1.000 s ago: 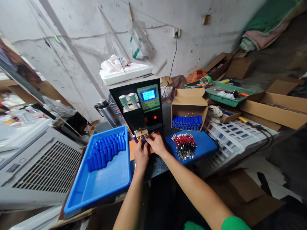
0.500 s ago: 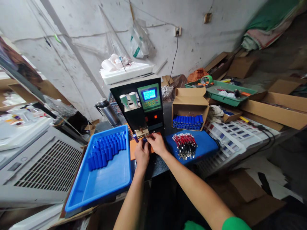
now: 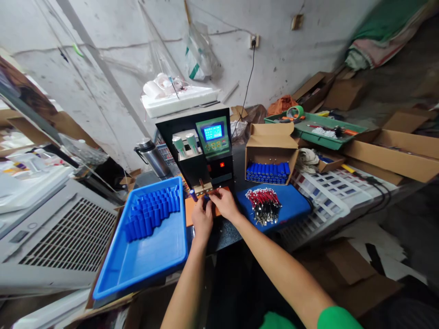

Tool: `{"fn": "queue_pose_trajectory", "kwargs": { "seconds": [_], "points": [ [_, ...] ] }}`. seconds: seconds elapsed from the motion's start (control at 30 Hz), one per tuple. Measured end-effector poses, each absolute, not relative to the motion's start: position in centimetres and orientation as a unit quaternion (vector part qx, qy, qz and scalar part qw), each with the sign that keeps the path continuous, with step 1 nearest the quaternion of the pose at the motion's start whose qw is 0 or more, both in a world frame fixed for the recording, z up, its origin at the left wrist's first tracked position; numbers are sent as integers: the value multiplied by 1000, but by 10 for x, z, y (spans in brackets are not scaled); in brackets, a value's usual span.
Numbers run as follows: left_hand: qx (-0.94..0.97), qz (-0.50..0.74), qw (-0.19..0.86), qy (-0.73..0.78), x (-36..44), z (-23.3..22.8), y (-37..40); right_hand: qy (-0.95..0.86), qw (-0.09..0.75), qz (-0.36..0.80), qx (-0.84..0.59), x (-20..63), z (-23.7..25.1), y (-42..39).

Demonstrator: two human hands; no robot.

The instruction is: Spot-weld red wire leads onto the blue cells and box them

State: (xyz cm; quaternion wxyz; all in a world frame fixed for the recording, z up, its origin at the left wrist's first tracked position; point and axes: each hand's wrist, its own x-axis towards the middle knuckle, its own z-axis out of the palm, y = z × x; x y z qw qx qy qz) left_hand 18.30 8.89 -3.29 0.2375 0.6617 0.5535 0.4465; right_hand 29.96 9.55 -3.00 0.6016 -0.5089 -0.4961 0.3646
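Presently, at the front edge of the surface [image 3: 226,235], both hands worked under the electrodes of the spot welder [image 3: 202,146].

Item 1. Left hand [image 3: 201,219]: fingers curled closed around a blue cell [image 3: 194,195], whose end showed just beyond the fingertips, on the orange pad [image 3: 189,211] at the welder's foot.

Item 2. Right hand [image 3: 224,204]: fingers pinched shut close beside the electrode tips; what they gripped was too small to tell.

Handling note, as a judgement: the cell would want holding dead steady and square under the two pins, fingertips clear of the contact point, with the piece in the right hand pressed flat before the weld.

Count of stock:
- Welder: one, black, with one lit screen [image 3: 212,133] and two pale cylinders on its head.
- Blue tray [image 3: 144,269]: one, at the left edge of the surface, carrying standing blue cells [image 3: 152,212] massed toward its far end; too many and too close to count singly.
- Cardboard box [image 3: 270,141]: one, open, behind the right hand, with one stacked bank of blue cells lying flat; number not readable.
- Blue mat [image 3: 295,205]: one, right of the hands, bearing one bundle of red-and-black leads [image 3: 264,205]; strands uncounted.
- Steel flask [image 3: 151,157]: one, at the far left corner.
- Green tray [image 3: 318,135]: one, at the far right, with tape and small tools.
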Motion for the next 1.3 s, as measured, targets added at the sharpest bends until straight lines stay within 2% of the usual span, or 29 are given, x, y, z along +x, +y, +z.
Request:
{"fn": "queue_pose_trajectory", "kwargs": {
  "seconds": [0.27,0.6,0.73,0.83,1.07,1.3],
  "points": [
    [666,438,234,557,180,-31,91,-546,535,344,-545,311,-29,87],
    [665,450,295,518,178,-27,88,-516,577,399,-491,318,-33,89],
    [651,490,332,475,179,-27,86,-507,592,401,-483,318,-33,89],
    [649,512,289,484,174,-29,74,-497,601,400,-481,318,-35,90],
    [771,450,110,438,163,-43,43,-477,609,405,-487,317,-39,95],
    [770,449,90,445,167,-45,50,-490,597,438,-461,321,-31,90]
  ]
}}
